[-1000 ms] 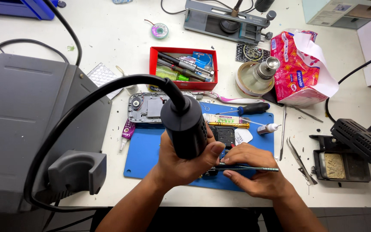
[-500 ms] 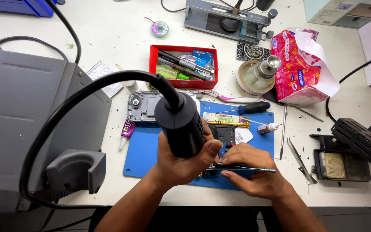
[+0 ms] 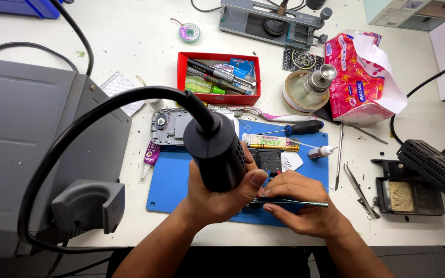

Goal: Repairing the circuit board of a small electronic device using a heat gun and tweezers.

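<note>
The left hand (image 3: 217, 198) is wrapped tight around the black hot-air handpiece (image 3: 216, 152), thumb across its barrel, nozzle end pointing down and hidden behind the fingers. Its thick black hose (image 3: 93, 116) arcs away toward 10 o'clock and loops down past the grey rework station (image 3: 32, 154) at 9 o'clock. The right hand (image 3: 300, 203) lies just at 3 o'clock of the left, fingers pressed together pinching slim metal tweezers (image 3: 297, 204), whose tips point toward 9 o'clock at a small dark circuit board (image 3: 251, 205), mostly covered by both hands. All of this sits on the blue work mat (image 3: 173, 180). At 12 o'clock of the hands lie an opened phone frame (image 3: 170, 126) and a black-handled screwdriver (image 3: 297, 127); farther on stands a red parts tray (image 3: 217, 78). At 3 o'clock, well apart, a 2nd pair of tweezers (image 3: 359, 189) lies beside a black sponge tray (image 3: 407, 194).
</note>
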